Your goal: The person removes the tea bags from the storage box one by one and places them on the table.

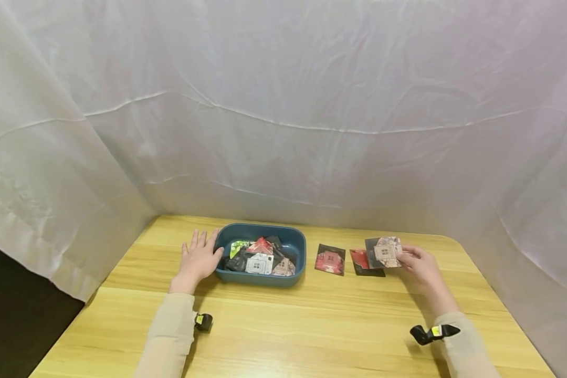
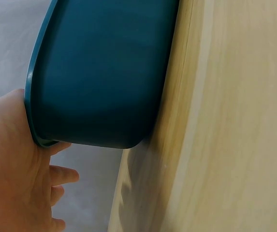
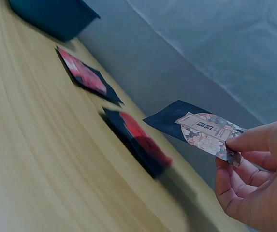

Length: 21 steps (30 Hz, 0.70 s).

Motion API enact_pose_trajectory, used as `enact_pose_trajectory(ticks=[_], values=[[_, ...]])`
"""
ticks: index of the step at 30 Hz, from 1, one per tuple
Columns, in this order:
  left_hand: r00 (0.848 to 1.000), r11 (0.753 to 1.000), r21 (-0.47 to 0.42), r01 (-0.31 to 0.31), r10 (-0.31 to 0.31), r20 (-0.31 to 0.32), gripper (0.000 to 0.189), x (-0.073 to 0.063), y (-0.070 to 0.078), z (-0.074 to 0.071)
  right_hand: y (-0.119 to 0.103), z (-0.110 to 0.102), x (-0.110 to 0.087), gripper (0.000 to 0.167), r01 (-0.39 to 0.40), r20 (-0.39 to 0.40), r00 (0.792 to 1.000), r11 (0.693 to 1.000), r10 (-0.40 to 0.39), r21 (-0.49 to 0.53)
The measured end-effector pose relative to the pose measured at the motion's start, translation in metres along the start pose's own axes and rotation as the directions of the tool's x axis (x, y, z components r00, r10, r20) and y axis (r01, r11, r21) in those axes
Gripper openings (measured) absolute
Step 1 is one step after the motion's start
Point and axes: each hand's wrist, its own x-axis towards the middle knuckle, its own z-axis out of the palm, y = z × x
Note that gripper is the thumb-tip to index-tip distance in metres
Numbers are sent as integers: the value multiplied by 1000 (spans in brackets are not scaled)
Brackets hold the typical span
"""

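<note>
My right hand (image 1: 418, 265) pinches a small dark packet (image 3: 206, 128) with a beige label and floral print between thumb and fingers. It is held up above the table and overlaps a red-and-black packet (image 1: 359, 259) in the head view. Left of that lies another packet (image 1: 330, 260), black with a pinkish-red print. At the left end of a blue-green plastic tub (image 1: 264, 280), my left hand (image 1: 199, 262) rests against the rim, fingers straight and spread. Inside the tub is a jumble of packets, among them a white one (image 1: 259, 264) and a green one (image 1: 238, 247).
The tub and loose packets are on a light wooden table (image 1: 293, 336), toward its far edge. Pale cloth (image 1: 283, 157) hangs behind the table and along both sides. A dark area (image 1: 19, 310) lies beyond the table's left edge. Each sleeve has a small black device strapped on.
</note>
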Motion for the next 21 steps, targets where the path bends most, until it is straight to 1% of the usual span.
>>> enact_pose_trajectory(ticks=[7, 11, 17, 21], values=[[1000, 1000, 8, -2, 2, -4, 64, -1, 1, -1, 13, -24, -5, 58, -56, -22, 998, 997, 55, -55], [1000, 1000, 6, -3, 3, -7, 64, -1, 1, -1, 18, -34, -7, 58, -90, -23, 996, 994, 89, -66], [1000, 1000, 10, -5, 5, -10, 64, -1, 0, 1, 21, -43, -9, 58, -135, -17, 991, 988, 134, -75], [1000, 1000, 14, -4, 4, -14, 64, 0, 0, 1, 21, -44, -8, 57, -155, -29, 988, 980, 153, -121]])
